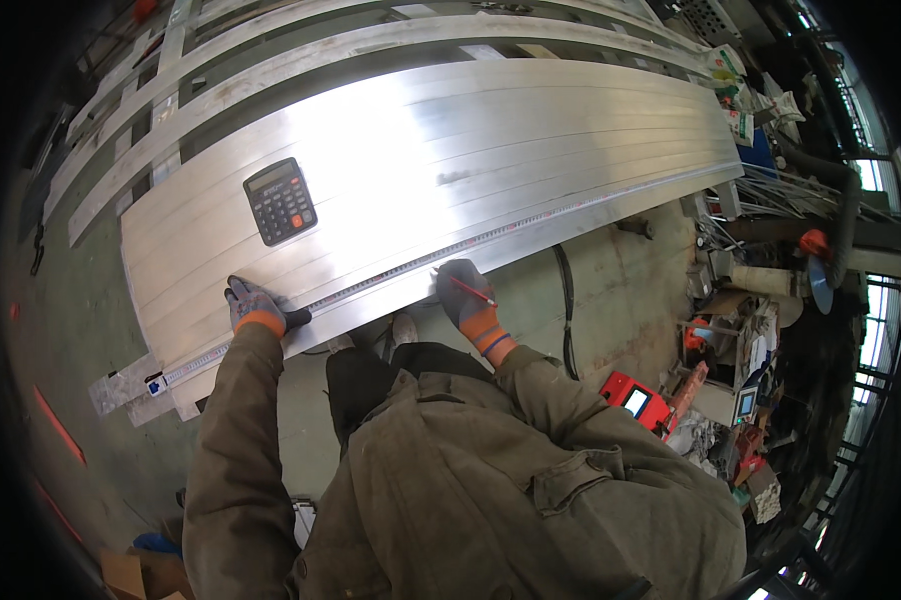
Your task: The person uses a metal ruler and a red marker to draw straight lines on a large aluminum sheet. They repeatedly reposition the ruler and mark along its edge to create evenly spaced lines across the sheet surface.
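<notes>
At the left end of the long, grooved silver metal panel (531, 130), the small blue-and-white end piece (156, 385) of a pale, black-marked measuring tape (411, 266) sits near the corner. My left hand (256, 305), in a grey glove with an orange cuff, lies on the panel over the tape, fingers spread and thumb stretched out. Farther up the panel lies a black rectangular calculator (281, 203) with grey and orange keys. The tape runs along the panel's near side toward its right end. At the panel's near edge, my right hand (461, 290), gloved dark grey and orange, has its fingers curled, pinching a slim red pen (476, 292); I cannot tell whether its tip touches metal.
</notes>
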A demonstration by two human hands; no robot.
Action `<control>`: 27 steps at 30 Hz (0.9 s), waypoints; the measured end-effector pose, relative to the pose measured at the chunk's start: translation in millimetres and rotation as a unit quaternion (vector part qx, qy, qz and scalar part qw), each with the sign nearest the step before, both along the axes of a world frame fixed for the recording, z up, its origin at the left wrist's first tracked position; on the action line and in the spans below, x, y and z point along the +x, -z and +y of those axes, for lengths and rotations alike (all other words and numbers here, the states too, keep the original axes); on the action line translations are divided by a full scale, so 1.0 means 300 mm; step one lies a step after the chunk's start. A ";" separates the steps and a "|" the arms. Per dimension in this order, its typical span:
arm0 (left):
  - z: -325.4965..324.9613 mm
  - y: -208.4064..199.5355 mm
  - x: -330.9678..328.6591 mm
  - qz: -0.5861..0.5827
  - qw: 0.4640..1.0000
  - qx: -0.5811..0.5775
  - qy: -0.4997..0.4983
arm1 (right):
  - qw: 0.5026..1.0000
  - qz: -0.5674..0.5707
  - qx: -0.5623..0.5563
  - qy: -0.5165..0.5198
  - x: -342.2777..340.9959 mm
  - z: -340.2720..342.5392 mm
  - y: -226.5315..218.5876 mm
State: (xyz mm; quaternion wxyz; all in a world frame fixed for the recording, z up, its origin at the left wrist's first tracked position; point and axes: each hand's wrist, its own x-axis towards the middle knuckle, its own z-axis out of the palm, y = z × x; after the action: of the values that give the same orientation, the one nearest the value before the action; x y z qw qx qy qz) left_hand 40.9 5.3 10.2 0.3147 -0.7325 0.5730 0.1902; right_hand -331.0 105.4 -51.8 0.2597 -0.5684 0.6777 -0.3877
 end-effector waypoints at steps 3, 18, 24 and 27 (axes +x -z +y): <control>-0.001 0.008 0.001 0.013 1.000 -0.007 -0.021 | 0.997 -0.077 0.006 -0.009 0.010 -0.034 0.026; -0.016 0.099 0.035 0.015 1.000 0.007 -0.008 | 0.997 -0.005 0.036 -0.067 0.150 -0.086 0.000; -0.013 0.108 0.038 0.008 1.000 0.007 -0.010 | 0.995 -0.006 0.041 -0.089 0.138 -0.083 0.020; -0.009 0.095 0.033 0.014 1.000 -0.001 -0.017 | 0.994 -0.026 0.029 -0.101 0.140 -0.080 0.011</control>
State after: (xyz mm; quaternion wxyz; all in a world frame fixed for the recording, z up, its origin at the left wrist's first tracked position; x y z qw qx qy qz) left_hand 50.8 2.5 -18.3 0.3027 -0.7393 0.5653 0.2055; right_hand -289.1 81.4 -55.1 0.3315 -0.6160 0.6208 -0.3541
